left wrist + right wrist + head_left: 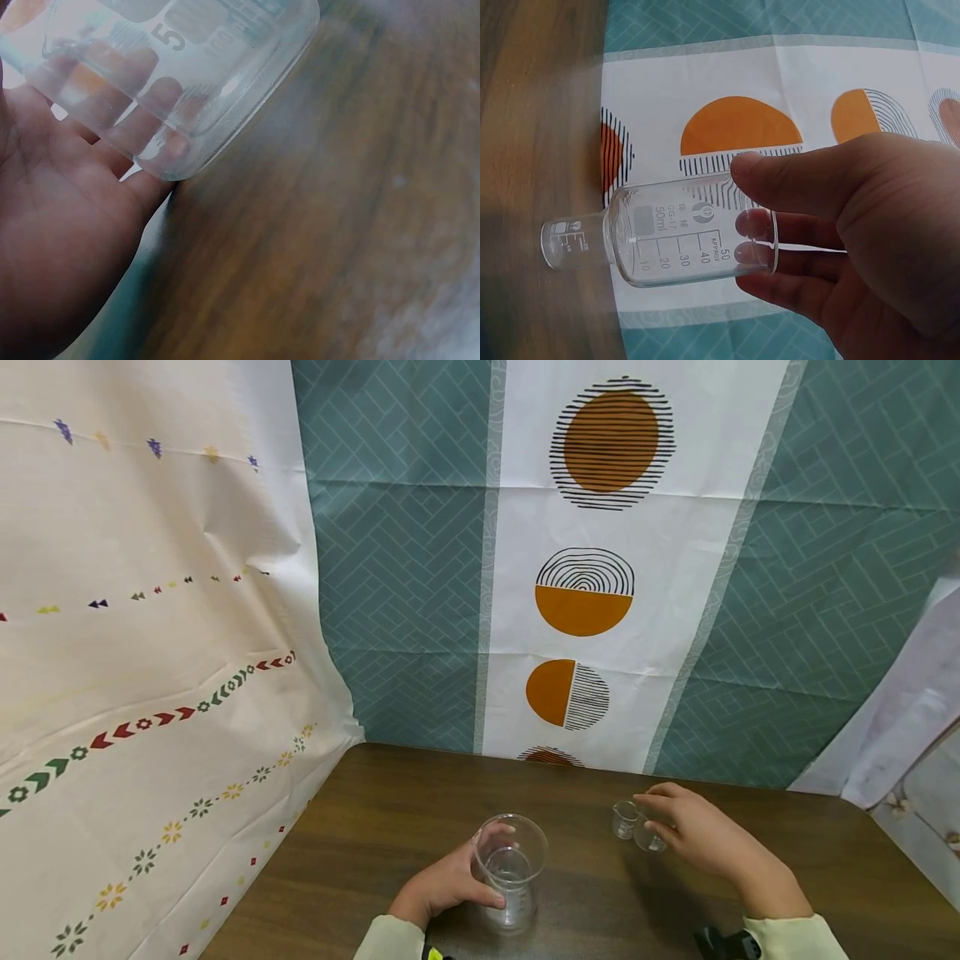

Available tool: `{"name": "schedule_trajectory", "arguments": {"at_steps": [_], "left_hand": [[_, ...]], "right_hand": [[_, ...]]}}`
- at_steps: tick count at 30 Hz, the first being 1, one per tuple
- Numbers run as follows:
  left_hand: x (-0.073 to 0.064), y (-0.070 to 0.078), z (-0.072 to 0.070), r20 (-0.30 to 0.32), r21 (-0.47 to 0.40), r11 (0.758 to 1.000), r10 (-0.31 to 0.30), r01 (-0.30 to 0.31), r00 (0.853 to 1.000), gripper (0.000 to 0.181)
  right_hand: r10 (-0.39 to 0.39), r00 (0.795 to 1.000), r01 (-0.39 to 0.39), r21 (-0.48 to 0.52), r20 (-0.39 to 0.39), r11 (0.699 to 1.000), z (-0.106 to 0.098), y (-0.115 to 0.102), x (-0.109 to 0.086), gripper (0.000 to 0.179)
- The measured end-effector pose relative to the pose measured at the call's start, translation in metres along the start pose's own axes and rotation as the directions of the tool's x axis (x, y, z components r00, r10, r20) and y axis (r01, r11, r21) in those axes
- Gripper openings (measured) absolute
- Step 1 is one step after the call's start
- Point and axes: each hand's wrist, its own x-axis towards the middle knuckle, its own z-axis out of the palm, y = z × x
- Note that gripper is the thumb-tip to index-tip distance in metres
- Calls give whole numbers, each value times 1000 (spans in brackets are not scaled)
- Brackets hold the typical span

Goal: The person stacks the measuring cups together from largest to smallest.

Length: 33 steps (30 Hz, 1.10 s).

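Note:
A large clear beaker (517, 893) stands at the front middle of the table, and my left hand (456, 878) grips its side, thumb in front and fingers behind. An inner ring shows through its wall; I cannot tell whether a second vessel sits inside. In the left wrist view the palm (60, 202) and fingers show behind the beaker (202, 90). My right hand (705, 828) holds a 50 ml glass beaker (682, 232) near its rim, between thumb and fingertips. Close by is a smaller beaker (625, 820). Whether the 50 ml beaker touches the table is unclear.
The brown wooden table (405, 802) carries the glassware. A teal and white patterned cloth (405, 568) hangs behind its far edge. On the left, a cream cloth (150, 652) with printed motifs borders the table; a pale cloth (892, 718) hangs on the right.

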Motion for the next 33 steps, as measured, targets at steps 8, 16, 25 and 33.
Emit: {"name": "schedule_trajectory", "arguments": {"at_steps": [8,16,25,33], "left_hand": [[0,0,0,-3,10,1000,-14,14,1000,86],[0,-1,-1,3,27,1000,-6,6,1000,86],[1,-2,-2,-1,23,1000,7,-7,1000,86],[0,-2,-2,-1,20,1000,-4,4,1000,85]], "right_hand": [[-5,1000,5,6,1,1000,-1,-4,1,37],[-7,1000,7,-5,-5,1000,-2,-8,1,38],[-1,1000,0,15,14,1000,-7,-15,4,39],[-36,999,36,17,-5,999,-10,-21,5,39]]}}
